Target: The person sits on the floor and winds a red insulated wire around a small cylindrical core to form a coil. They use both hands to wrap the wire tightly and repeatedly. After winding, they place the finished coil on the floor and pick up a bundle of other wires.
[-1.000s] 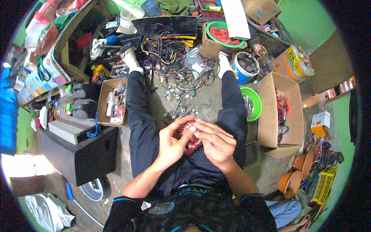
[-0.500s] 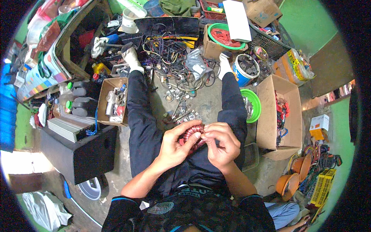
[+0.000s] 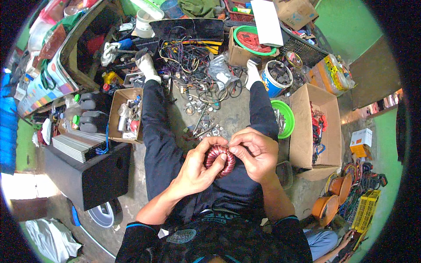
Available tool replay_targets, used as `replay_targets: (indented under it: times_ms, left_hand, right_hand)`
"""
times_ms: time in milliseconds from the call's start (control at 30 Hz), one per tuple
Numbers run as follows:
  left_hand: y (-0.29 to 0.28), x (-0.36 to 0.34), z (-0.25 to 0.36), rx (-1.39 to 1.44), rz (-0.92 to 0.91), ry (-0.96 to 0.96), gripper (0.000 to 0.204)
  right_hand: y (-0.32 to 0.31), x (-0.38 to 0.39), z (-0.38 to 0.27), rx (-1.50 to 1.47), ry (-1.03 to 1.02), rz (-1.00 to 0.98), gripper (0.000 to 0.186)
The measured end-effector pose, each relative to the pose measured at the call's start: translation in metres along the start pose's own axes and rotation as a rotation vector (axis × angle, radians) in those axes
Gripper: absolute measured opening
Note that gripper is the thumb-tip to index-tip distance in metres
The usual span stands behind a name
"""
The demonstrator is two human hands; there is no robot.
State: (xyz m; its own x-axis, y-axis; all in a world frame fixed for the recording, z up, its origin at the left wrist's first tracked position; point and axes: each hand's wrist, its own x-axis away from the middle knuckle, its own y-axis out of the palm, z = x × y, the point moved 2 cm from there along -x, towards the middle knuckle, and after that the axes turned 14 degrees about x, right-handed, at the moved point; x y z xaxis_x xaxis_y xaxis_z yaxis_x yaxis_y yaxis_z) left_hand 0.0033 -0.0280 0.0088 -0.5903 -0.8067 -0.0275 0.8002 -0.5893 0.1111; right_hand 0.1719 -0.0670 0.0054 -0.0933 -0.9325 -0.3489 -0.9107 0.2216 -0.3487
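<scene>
A ring-shaped coil (image 3: 229, 165) wound with coppery red wire sits over my lap. My left hand (image 3: 196, 170) is closed on it, the thumb lying across its front and the fingers behind its upper left side. At the coil's upper right edge, my right hand (image 3: 258, 154) makes a pinch with thumb and forefinger. Whatever lies between those fingertips, perhaps a wire end, is too small to make out. The back of the coil is hidden by the left fingers.
Beyond my knees, tangled cables (image 3: 184, 57) and loose metal parts (image 3: 210, 130) lie on the floor. Cardboard boxes (image 3: 316, 131) and a green basin (image 3: 284, 119) stand to the right. A black speaker-like box (image 3: 87, 175) is at the left. Another person's leg (image 3: 322, 243) shows at lower right.
The coil has turned to show more of its ring face. My right hand has shifted slightly up and right, its pinch now at the coil's upper edge.
</scene>
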Motion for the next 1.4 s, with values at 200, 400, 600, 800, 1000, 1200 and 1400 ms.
replay_targets:
  times_ms: [200, 400, 600, 800, 1000, 1200, 1400]
  left_hand:
    - [-0.003, -0.001, 0.003, 0.046, -0.018, 0.020, 0.029]
    - [-0.002, -0.006, 0.013, 0.171, -0.090, 0.048, 0.038]
    - [-0.006, -0.012, 0.022, 0.211, -0.105, -0.039, 0.033]
    - [-0.005, -0.013, 0.019, 0.233, -0.064, 0.024, 0.020]
    - [-0.007, -0.016, 0.027, 0.179, -0.021, 0.034, 0.012]
    - [-0.009, -0.017, 0.026, 0.015, -0.017, 0.185, 0.010]
    - [-0.002, -0.013, 0.028, 0.032, -0.031, 0.261, 0.010]
  right_hand:
    - [-0.008, -0.015, -0.015, -0.117, 0.138, -0.078, 0.021]
    - [-0.008, -0.011, -0.006, -0.149, 0.049, -0.080, 0.020]
    - [-0.011, -0.017, -0.022, 0.220, -0.164, -0.041, 0.015]
    - [-0.011, -0.022, -0.022, 0.200, -0.146, -0.107, 0.009]
    - [-0.009, -0.021, -0.024, 0.042, -0.022, -0.119, 0.008]
    - [-0.013, -0.024, -0.031, 0.079, -0.097, -0.127, 0.013]
    - [-0.019, -0.025, -0.036, 0.105, -0.194, -0.123, 0.020]
